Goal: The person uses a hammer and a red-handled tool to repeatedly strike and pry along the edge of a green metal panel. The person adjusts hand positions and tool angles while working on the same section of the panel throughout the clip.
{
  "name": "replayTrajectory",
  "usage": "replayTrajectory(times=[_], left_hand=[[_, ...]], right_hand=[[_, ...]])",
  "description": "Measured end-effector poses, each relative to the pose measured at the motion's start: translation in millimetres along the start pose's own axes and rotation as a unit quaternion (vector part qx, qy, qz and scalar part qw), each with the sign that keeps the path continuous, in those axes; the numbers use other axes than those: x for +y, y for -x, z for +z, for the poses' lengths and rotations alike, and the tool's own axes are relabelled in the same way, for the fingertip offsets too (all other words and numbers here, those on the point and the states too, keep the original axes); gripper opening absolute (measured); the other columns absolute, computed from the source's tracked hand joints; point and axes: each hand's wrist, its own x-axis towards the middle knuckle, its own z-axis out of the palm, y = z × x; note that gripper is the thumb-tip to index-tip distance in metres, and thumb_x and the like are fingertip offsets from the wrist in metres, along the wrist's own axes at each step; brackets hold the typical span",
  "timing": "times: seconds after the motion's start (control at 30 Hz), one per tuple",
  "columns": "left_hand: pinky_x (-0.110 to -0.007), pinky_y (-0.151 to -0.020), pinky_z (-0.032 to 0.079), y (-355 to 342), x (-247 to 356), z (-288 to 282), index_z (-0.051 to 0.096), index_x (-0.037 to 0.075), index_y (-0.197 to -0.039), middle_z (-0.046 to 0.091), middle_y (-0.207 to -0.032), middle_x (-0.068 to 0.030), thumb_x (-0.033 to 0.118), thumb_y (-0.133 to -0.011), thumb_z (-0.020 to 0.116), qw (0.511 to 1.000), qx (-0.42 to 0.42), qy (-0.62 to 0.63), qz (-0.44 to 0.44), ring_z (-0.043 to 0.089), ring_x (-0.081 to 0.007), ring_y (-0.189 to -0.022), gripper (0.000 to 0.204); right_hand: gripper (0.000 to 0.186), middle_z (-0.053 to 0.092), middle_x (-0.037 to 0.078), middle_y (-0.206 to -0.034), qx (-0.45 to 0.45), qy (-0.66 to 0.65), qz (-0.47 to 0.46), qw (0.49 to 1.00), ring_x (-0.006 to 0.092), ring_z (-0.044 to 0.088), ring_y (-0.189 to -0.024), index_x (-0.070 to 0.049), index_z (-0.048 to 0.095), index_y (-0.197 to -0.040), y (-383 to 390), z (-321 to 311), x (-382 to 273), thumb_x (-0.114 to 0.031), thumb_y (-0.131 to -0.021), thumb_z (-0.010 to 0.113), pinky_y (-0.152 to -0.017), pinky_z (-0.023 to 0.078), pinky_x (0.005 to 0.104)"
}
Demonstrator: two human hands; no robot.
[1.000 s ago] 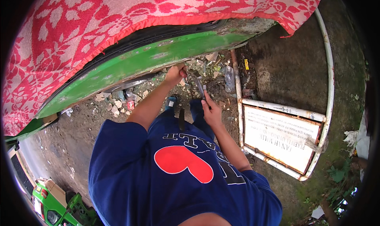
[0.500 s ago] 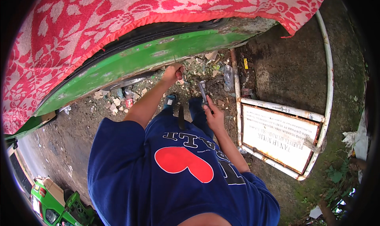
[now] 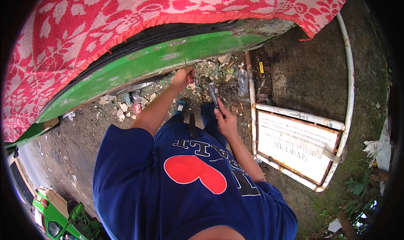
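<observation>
My left hand (image 3: 182, 77) is closed around a slim tool with a reddish end, perhaps a chisel or screwdriver. Its thin tip (image 3: 185, 61) points up at the lower edge of a scraped green vehicle body panel (image 3: 145, 57); most of the tool is hidden by my fingers. In my right hand (image 3: 227, 121) is a hammer (image 3: 213, 94) with a metal shaft and a dark grip. The hammer's head is a short way right of my left hand, apart from it. The panel shows bare and whitish worn patches along its lower side.
A red and pink flowered cloth (image 3: 139, 8) drapes over the vehicle. Broken tile pieces (image 3: 123, 109) and a clear plastic bag (image 3: 243, 83) litter the ground. To the right stands a rusty white pipe frame (image 3: 350, 71) with a sign board (image 3: 294, 143). Another green vehicle (image 3: 52, 212) is at lower left.
The hammer in my right hand has tilted, its head moving slightly left and up toward my left hand. My left hand and the slim tool have stayed nearly in place.
</observation>
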Motion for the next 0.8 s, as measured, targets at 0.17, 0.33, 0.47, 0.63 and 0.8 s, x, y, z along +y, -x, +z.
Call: replayTrajectory(times=[0.17,0.33,0.47,0.63,0.8], left_hand=[[-0.035,-0.055,0.040,-3,5,-2,0.051,0.000,-0.076,0.048,-0.065,-0.0129,0.004,-0.088,0.058,0.998,-0.010,0.012,-0.059,0.043,-0.0258,-0.057,0.014],[-0.036,-0.056,0.043,-17,18,1,0.054,0.002,-0.078,0.054,-0.063,-0.0132,0.000,-0.079,0.055,0.994,0.008,0.032,-0.100,0.051,-0.0288,-0.056,0.003],[-0.040,-0.059,0.047,4,10,10,0.055,0.003,-0.081,0.060,-0.066,-0.0150,0.002,-0.078,0.057,0.995,-0.033,-0.063,-0.068,0.064,-0.0302,-0.065,0.004],[-0.044,-0.071,0.049,11,-1,1,0.056,0.005,-0.085,0.062,-0.085,-0.0141,0.006,-0.074,0.065,0.989,-0.091,-0.059,-0.097,0.063,-0.0360,-0.085,0.014],[-0.045,-0.069,0.047,10,10,-6,0.053,0.004,-0.081,0.058,-0.083,-0.0146,0.008,-0.083,0.064,0.993,-0.091,-0.031,-0.066,0.061,-0.0375,-0.083,0.012]], right_hand=[[0.043,0.070,0.017,-0.092,0.023,-0.007,-0.064,0.998,0.0238,0.068,-0.079,-0.013,0.055,-0.138,-1,5,-7,-0.019,-0.095,0.061,-0.075,0.050,0.0333],[0.045,0.062,0.011,-0.072,0.066,0.121,-0.198,0.970,0.0149,0.057,-0.062,-0.014,0.054,-0.140,-27,13,-8,-0.015,-0.095,0.061,-0.062,0.048,0.0293],[0.046,0.057,0.004,-0.064,0.046,0.055,-0.101,0.992,0.0084,0.050,-0.057,-0.015,0.053,-0.141,-29,9,-7,-0.014,-0.096,0.060,-0.056,0.045,0.0271],[0.046,0.063,0.007,-0.072,0.050,-0.027,-0.006,0.998,0.0096,0.054,-0.064,-0.020,0.053,-0.141,-14,-7,-6,-0.018,-0.096,0.061,-0.065,0.048,0.0269],[0.045,0.060,0.002,-0.070,0.050,-0.038,0.014,0.998,0.0083,0.055,-0.063,-0.021,0.054,-0.140,-4,-8,-2,-0.019,-0.096,0.062,-0.064,0.048,0.0254]])
